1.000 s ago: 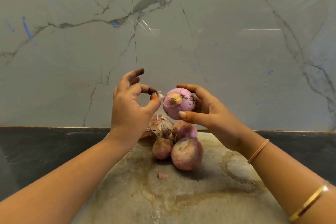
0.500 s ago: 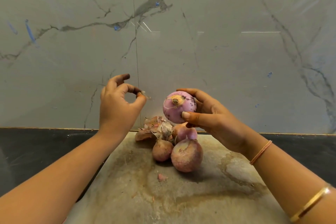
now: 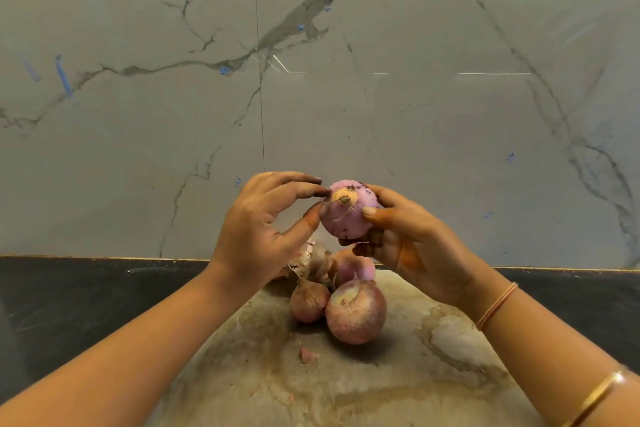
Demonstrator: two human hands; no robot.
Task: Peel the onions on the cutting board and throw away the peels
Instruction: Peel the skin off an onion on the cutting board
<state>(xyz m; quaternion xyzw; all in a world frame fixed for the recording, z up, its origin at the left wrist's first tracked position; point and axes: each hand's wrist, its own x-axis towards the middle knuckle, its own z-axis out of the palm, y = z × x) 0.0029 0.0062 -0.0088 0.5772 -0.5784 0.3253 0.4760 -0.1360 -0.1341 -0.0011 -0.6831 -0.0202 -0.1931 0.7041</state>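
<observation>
A person's right hand grips a peeled pinkish-purple onion in the air above a stained cutting board, thumb and fingers curled round it, root end facing the camera. The left hand meets the onion's left side, thumb and forefinger tips touching it near the root in a pinch. Below, on the board, sit a large unpeeled onion, a smaller unpeeled onion, another onion behind them and a heap of dry peels. A peel scrap lies nearer. A marble-patterned wall stands behind.
</observation>
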